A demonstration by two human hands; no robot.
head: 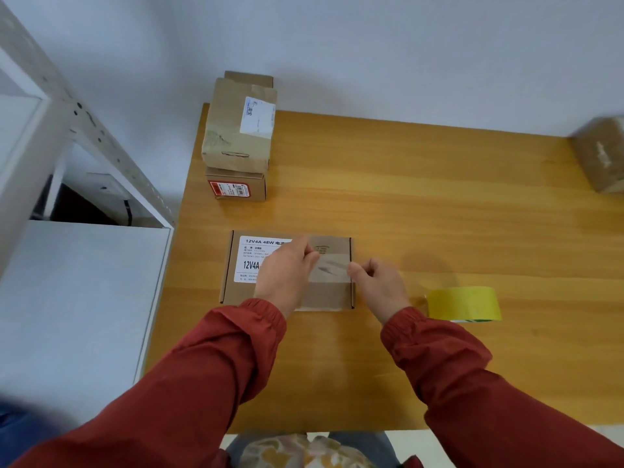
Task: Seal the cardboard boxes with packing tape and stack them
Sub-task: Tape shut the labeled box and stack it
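**Sleeves in, strip over the box**

Red sleeves filled the near edge as I watched from afar. Left grip and right grip each pinched one end of a clear tape strip, stretched over the flat box lying near the desk's left side. Whether it touched the lid I could not tell. I judged the strip limp, sticky and quick to fold on itself, so best held taut by its ends. The box looked light and stiff, likely to slide when pressed. A yellow roll sat near the right grip, and two stacked boxes sat behind.
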